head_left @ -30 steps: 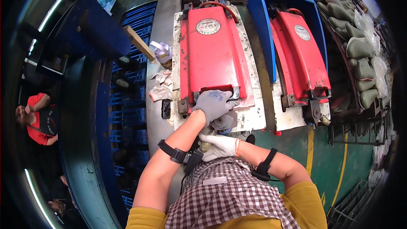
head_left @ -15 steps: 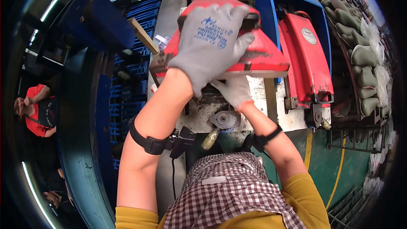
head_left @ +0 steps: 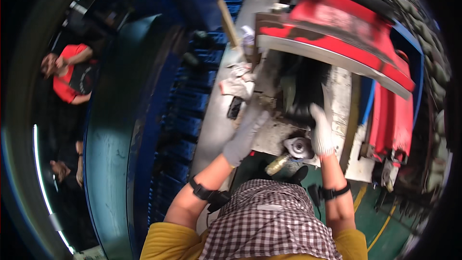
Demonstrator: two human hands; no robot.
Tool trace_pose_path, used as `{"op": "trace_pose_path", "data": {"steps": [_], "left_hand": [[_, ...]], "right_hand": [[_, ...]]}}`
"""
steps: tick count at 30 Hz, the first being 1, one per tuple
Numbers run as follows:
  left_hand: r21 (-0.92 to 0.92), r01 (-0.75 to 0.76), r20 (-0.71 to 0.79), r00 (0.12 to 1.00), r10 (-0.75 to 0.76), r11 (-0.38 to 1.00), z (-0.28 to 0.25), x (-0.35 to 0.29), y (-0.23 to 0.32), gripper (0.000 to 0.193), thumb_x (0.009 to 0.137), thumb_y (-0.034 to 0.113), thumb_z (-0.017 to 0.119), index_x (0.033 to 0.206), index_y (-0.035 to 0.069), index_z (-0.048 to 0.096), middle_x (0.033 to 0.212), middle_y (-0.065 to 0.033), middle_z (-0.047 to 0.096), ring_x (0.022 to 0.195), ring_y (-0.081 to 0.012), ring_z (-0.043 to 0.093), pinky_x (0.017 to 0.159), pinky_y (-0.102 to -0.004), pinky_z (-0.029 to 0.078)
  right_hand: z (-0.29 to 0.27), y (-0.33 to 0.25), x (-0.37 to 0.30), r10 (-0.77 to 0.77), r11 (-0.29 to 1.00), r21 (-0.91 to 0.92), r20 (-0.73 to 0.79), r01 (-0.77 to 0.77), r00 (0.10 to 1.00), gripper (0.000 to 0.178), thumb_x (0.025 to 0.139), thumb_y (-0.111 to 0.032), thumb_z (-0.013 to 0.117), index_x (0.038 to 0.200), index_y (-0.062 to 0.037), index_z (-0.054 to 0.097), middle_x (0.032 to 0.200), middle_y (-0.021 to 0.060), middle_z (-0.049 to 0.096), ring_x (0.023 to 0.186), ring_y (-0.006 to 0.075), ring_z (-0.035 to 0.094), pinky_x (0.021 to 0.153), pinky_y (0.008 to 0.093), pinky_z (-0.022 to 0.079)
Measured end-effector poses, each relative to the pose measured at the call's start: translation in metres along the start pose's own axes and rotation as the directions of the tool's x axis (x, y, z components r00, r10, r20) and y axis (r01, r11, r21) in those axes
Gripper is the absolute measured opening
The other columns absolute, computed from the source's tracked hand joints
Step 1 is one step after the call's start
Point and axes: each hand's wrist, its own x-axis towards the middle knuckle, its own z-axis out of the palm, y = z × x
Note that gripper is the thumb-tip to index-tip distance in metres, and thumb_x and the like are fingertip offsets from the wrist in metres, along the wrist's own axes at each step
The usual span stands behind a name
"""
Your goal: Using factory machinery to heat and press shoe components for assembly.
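Note:
The red hinged cover (head_left: 332,38) of a press-like machine stands raised, with its pale lower edge toward me. Beneath it lies a dark, rounded form (head_left: 308,86), smeared by motion. My left hand (head_left: 245,139), in a grey glove, is off the cover at the left side of the machine bed, fingers stretched out and holding nothing visible. In a white knit glove, my right hand (head_left: 322,135) is at the near right end of the dark form. Its fingers are partly hidden and blurred; whether they grip anything is unclear. A round metal fitting (head_left: 299,147) sits between my hands.
A second red machine (head_left: 392,120) in a blue housing stands at right. Left of the bed, a crumpled cloth (head_left: 238,81) and a small black object (head_left: 235,108) lie on a metal ledge. A wrapped handle (head_left: 277,164) projects toward me. Another person (head_left: 72,74) is at far left.
My left hand has left the red cover and come down to the left of the bed. The cover now stands higher, exposing the dark form beneath. My view has swung left.

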Motion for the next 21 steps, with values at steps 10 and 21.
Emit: {"op": "trace_pose_path", "data": {"steps": [10, 21], "left_hand": [[-0.862, 0.026, -0.179, 0.919, -0.352, 0.506, -0.085, -0.021, -0.042, 0.051, 0.093, 0.024, 0.057, 0.139, 0.001, 0.052, 0.133, -0.0162, 0.064, 0.120, -0.0287, 0.066, 0.106, -0.0454, 0.053], [0.216, 0.306, -0.924, 0.372, 0.093, 0.927, -0.389, 0.091, -0.211, 0.075, 0.085, 0.026, 0.078, 0.147, 0.001, 0.044, 0.132, -0.0155, 0.062, 0.121, -0.0293, 0.061, 0.101, -0.0394, 0.050]], "right_hand": [[0.025, 0.001, -0.042, -0.216, 0.234, -0.862, 0.404, 0.449, 0.889, 0.067, 0.095, -0.047, 0.062, 0.144, -0.0013, 0.052, 0.145, 0.0223, 0.053, 0.141, 0.0522, 0.039, 0.120, 0.0624, 0.024], [0.003, 0.029, -0.053, -0.278, 0.193, -0.909, 0.311, 0.370, 0.909, 0.032, 0.084, -0.009, 0.061, 0.114, -0.0043, 0.071, 0.106, 0.0190, 0.068, 0.112, 0.0420, 0.060, 0.113, 0.0575, 0.038]]}}
